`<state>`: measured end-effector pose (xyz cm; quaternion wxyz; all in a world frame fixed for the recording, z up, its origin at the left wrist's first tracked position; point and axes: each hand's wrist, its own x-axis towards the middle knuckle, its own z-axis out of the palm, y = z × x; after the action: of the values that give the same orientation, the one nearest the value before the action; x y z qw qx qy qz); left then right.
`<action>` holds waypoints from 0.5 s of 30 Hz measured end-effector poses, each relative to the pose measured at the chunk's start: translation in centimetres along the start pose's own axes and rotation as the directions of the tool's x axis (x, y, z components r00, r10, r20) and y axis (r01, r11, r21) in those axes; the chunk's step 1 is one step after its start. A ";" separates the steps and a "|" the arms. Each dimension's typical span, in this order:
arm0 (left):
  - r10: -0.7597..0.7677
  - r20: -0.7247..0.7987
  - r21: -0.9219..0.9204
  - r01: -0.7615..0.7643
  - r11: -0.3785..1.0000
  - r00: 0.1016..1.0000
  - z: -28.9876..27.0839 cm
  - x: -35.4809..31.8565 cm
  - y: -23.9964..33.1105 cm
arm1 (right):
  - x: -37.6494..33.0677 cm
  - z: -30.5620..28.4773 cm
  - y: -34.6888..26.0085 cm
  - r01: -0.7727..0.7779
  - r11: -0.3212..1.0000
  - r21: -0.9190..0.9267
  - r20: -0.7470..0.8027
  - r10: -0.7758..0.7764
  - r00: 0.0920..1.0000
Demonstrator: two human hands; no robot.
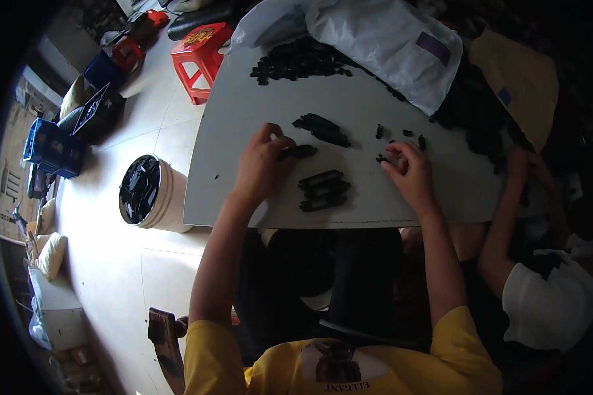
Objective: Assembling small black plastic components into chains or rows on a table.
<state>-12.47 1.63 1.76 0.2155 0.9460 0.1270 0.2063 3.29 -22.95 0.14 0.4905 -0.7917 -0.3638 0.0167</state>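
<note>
My left hand (265, 158) is closed on one end of a long black plastic part (298, 152) at the left of the white table (224, 184). Over on the right, my right hand (410, 172) pinches a small black piece (382, 158) between thumb and fingers. A few more small black pieces (422, 141) lie just beyond that hand. Long black parts (321, 130) rest behind the one in my left hand. Nearer to me, several similar black parts (324, 189) lie side by side. Their exact kind is too dark to tell.
A black heap (300, 60) and a white plastic bag (389, 46) cover the table's far side. Another person's arm (507, 204) reaches in at right. A white bucket (168, 197) of black parts stands left of the table, a red stool (201, 59) beyond it.
</note>
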 end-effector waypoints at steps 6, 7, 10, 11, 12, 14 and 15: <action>-0.071 0.052 -0.324 0.085 0.942 0.996 0.4 -0.6 0.6 | -0.1 0.1 0.6 0.136 0.977 -0.162 -0.005 -0.138 0.990; -0.099 0.134 -0.412 0.146 0.900 0.986 0.5 -0.7 0.2 | -0.2 0.1 0.4 0.114 0.984 -0.137 -0.012 -0.116 0.993; -0.056 0.075 -0.427 0.083 0.901 0.996 0.7 -1.4 -0.1 | -0.1 -0.1 -0.7 0.068 0.984 -0.162 0.041 -0.062 0.997; -0.057 0.075 -0.432 0.084 0.898 0.996 0.8 -1.4 0.0 | -0.1 -0.4 -0.8 0.039 0.974 -0.224 0.092 -0.019 0.996; -0.037 0.090 -0.426 0.072 0.902 0.995 0.9 -1.2 0.0 | 0.0 -0.4 -1.0 0.038 0.973 -0.229 0.094 -0.017 0.995; -0.018 0.106 -0.423 0.061 0.904 0.994 1.0 -1.1 0.2 | 0.8 0.4 -1.4 0.057 0.993 -0.099 0.149 -0.042 0.988; 0.005 0.093 -0.387 0.032 0.922 0.996 1.0 -1.1 0.3 | 1.4 1.1 -2.4 0.054 0.993 -0.100 0.152 -0.039 0.988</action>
<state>-12.98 0.65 0.67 0.4055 0.8922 0.0800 0.1821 2.55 -20.72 1.95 0.4201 -0.8040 -0.4183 0.0456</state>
